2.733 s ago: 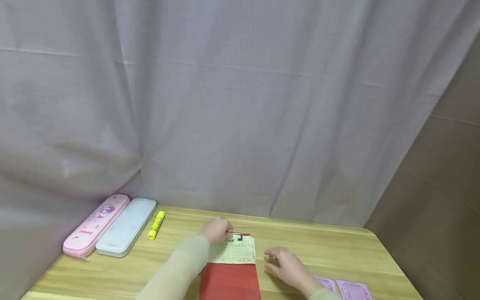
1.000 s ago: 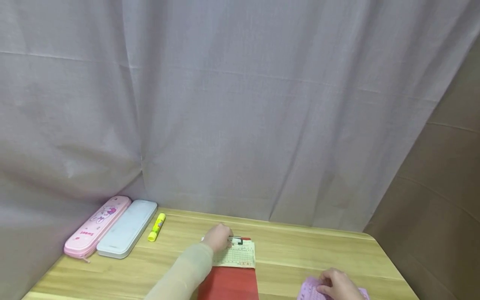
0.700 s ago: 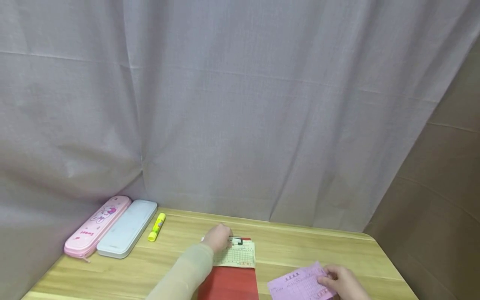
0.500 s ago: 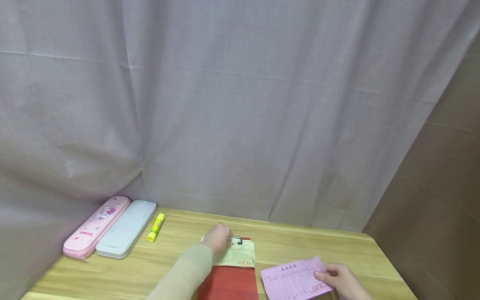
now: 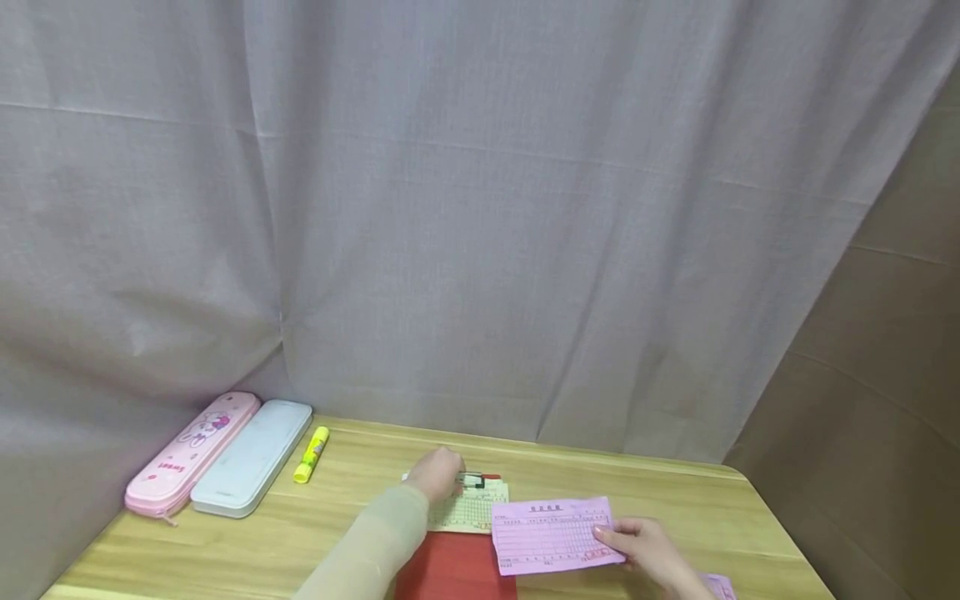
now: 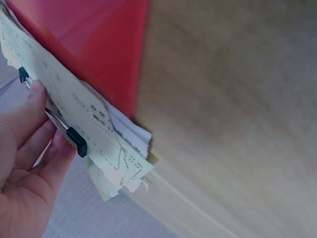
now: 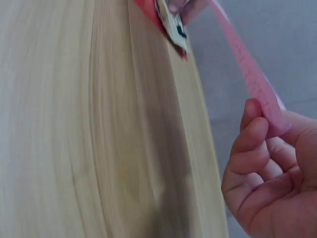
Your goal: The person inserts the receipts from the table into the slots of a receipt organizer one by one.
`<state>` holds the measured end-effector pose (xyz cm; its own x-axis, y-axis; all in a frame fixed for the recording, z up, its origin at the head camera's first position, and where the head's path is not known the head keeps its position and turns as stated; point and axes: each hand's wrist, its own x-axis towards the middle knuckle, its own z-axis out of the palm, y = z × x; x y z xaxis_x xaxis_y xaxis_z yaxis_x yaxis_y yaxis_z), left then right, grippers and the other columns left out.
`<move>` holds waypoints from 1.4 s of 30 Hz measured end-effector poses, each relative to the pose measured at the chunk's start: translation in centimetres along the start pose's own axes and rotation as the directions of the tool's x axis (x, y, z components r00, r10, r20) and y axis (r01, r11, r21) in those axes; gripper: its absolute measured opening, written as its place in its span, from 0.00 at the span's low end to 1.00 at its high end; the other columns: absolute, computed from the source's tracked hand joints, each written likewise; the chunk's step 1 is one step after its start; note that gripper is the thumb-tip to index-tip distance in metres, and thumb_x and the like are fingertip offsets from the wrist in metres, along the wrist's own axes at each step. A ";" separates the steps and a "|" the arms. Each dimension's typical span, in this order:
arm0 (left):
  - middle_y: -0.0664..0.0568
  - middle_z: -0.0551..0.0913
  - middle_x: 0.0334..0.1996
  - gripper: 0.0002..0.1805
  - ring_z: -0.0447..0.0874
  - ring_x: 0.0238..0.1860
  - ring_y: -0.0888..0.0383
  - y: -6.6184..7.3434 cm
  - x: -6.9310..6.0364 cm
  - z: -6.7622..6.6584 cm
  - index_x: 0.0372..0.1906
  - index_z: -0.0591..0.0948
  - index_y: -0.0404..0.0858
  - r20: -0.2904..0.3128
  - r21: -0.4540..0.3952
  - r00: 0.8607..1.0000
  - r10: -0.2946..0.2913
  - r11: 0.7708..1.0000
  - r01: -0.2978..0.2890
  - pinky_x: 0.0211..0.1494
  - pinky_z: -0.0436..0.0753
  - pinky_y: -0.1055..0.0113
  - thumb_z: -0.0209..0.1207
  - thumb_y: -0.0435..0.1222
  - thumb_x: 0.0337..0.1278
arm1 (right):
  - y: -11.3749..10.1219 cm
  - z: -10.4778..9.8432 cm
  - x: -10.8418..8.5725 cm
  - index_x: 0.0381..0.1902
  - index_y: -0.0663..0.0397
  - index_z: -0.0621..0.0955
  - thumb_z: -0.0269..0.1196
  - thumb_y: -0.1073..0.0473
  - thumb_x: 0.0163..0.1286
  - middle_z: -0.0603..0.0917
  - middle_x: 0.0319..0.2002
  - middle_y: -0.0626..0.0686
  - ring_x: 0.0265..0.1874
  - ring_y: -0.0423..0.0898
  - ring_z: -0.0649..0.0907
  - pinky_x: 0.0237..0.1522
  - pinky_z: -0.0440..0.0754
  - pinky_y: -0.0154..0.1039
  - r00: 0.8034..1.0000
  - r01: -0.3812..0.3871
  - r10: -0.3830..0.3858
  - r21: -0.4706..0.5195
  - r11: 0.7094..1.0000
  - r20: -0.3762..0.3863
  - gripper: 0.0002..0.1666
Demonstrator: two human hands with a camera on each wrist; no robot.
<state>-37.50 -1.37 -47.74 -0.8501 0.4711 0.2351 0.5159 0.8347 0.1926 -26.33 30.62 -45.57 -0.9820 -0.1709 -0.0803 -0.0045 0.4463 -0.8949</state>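
Observation:
At the top end of a red clipboard [image 5: 459,571], my left hand [image 5: 437,477] pinches its metal clip. The clip's black-tipped lever [image 6: 77,141] shows in the left wrist view, with the thumb on one side and fingers on the other. A stack of cream printed slips [image 5: 470,510] lies under the clip. My right hand [image 5: 651,552] holds a pink printed slip [image 5: 555,537] by its right edge, between thumb and fingers, raised off the table. That slip's left part overlaps the clipboard and the cream slips in the head view. In the right wrist view it appears nearly edge-on.
Another pink slip [image 5: 720,586] lies at the lower right, partly behind the right arm. On the left of the wooden table [image 5: 637,479] are a pink pencil case [image 5: 193,454], a pale flat case [image 5: 253,458] and a yellow glue stick [image 5: 311,455]. Grey curtain [image 5: 480,250] hangs behind.
My right hand went from beside the clipboard to the pink slips, picked one up and carried it left to the clipboard's right side. The left hand stays on the clip.

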 end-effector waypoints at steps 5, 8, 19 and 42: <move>0.57 0.83 0.22 0.07 0.79 0.27 0.62 -0.1 0.2 0.1 0.22 0.84 0.43 -0.002 0.020 1.000 0.014 1.000 -0.014 0.34 0.80 0.69 0.72 0.34 0.37 | -0.3 2.3 1.1 0.38 0.77 0.80 0.64 0.58 0.63 0.80 0.20 0.47 0.13 0.35 0.71 0.16 0.70 0.25 0.997 -0.052 0.054 0.032 0.998 -0.050 0.21; 0.58 0.82 0.22 0.07 0.77 0.26 0.63 -0.3 0.2 0.2 0.23 0.84 0.43 0.002 0.017 1.000 0.011 1.000 -0.011 0.33 0.79 0.70 0.72 0.35 0.37 | -0.5 3.8 1.7 0.38 0.76 0.80 0.66 0.59 0.61 0.80 0.20 0.47 0.13 0.34 0.71 0.16 0.72 0.24 0.993 -0.087 0.093 0.080 0.993 -0.073 0.20; 0.58 0.81 0.20 0.06 0.78 0.26 0.62 0.2 0.3 0.0 0.23 0.85 0.43 0.024 0.014 0.999 -0.025 1.000 0.025 0.35 0.80 0.70 0.72 0.36 0.38 | -2.0 9.5 4.4 0.38 0.78 0.78 0.66 0.64 0.58 0.79 0.19 0.49 0.13 0.35 0.73 0.16 0.74 0.25 0.973 -0.130 0.168 0.223 0.966 -0.158 0.18; 0.55 0.86 0.27 0.05 0.84 0.33 0.58 -0.3 0.3 -0.5 0.27 0.87 0.42 0.018 -0.025 1.000 -0.007 1.000 0.008 0.40 0.81 0.70 0.70 0.31 0.40 | -3.4 13.3 6.5 0.26 0.62 0.74 0.63 0.66 0.55 0.74 0.11 0.46 0.09 0.35 0.72 0.12 0.72 0.24 0.970 -0.180 0.212 0.240 0.954 -0.116 0.07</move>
<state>-37.83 -1.60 -47.26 -0.8555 0.4702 0.2169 0.5119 0.8308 0.2183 -30.22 16.28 -48.90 -0.9757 0.0305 -0.2168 0.2175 0.2457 -0.9446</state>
